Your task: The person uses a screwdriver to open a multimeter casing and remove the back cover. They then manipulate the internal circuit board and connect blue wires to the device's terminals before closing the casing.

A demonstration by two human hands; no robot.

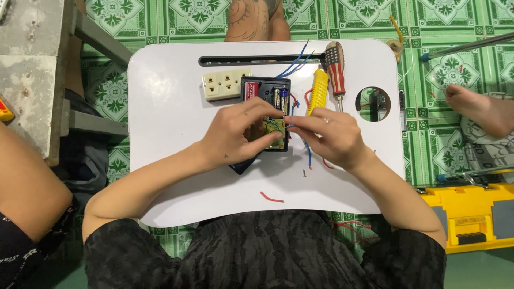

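Here, an opened black device (pixel 266 101) with its long axis running away from the body is being held directly under both sets of fingertips, the left hand (pixel 238 134) being curled over its near end beside the exposed circuit board (pixel 274 128), and the right hand (pixel 326 134) being pinched together on a thin wire at that board's right edge. Two batteries (pixel 280 99) are being carried in the device's far compartment, just beyond the grip. Further right of the pinch, a yellow tool (pixel 318 91) and a striped screwdriver (pixel 335 69) are lying on the white lap table (pixel 171 139), with a cream socket strip (pixel 225 84) lying to the far left.
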